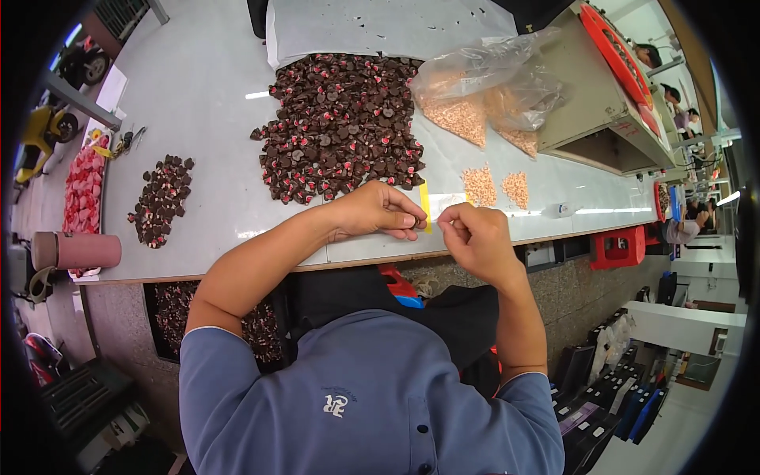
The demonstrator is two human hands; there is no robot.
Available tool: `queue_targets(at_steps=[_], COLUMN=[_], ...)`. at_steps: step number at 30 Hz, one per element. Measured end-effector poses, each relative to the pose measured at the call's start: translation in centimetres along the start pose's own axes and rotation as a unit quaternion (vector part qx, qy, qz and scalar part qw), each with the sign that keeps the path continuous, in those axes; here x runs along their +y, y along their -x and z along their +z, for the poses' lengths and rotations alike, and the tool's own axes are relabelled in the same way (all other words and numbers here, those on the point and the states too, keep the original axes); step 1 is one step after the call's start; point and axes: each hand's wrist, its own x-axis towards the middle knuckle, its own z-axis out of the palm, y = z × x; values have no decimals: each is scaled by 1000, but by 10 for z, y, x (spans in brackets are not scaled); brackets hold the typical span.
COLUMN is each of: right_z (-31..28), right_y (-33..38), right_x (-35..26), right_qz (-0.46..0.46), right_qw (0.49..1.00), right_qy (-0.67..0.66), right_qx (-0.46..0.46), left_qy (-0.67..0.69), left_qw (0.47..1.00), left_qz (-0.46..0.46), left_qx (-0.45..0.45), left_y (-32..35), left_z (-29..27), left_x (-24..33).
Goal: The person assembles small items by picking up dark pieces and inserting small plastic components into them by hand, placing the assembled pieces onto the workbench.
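Note:
My left hand (368, 214) is over the table's near edge, its thumb and fingers pinched on a small dark brown piece (420, 224). Just to its right, my right hand (479, 239) is closed in a pinch; whatever its fingertips hold is too small to make out. The hands are close together but apart. Beyond my left hand spreads a big heap of dark brown pieces (340, 127), many with pink-red marks. Two little piles of tiny beige-orange parts, one nearer (480, 187) and one farther right (515, 190), lie just past my right hand.
Clear plastic bags (455, 119) of beige parts lean by a beige metal machine housing (606, 131). A smaller dark pile (161, 199) sits left. Further left are a pink tumbler (87, 250) and a pink-red bag (84, 186). Yellow tape (424, 198) marks the tabletop.

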Motion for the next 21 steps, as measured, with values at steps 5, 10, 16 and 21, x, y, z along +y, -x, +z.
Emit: queue_targets(at_steps=[5, 10, 16, 21], right_z=[17, 23, 26, 30], right_y=[2, 3, 3, 1], right_x=[4, 6, 8, 7], right_qz=[-11, -15, -13, -19], right_qw=[999, 999, 999, 999], right_qy=[33, 37, 24, 28], right_qx=[6, 14, 25, 27], left_qy=[7, 12, 14, 19], left_qw=[1000, 1000, 1000, 1000], left_qz=[-1, -9, -10, -8], left_qx=[6, 15, 19, 16], left_y=[0, -1, -1, 0], left_z=[1, 0, 0, -2], left_x=[1, 1, 1, -2])
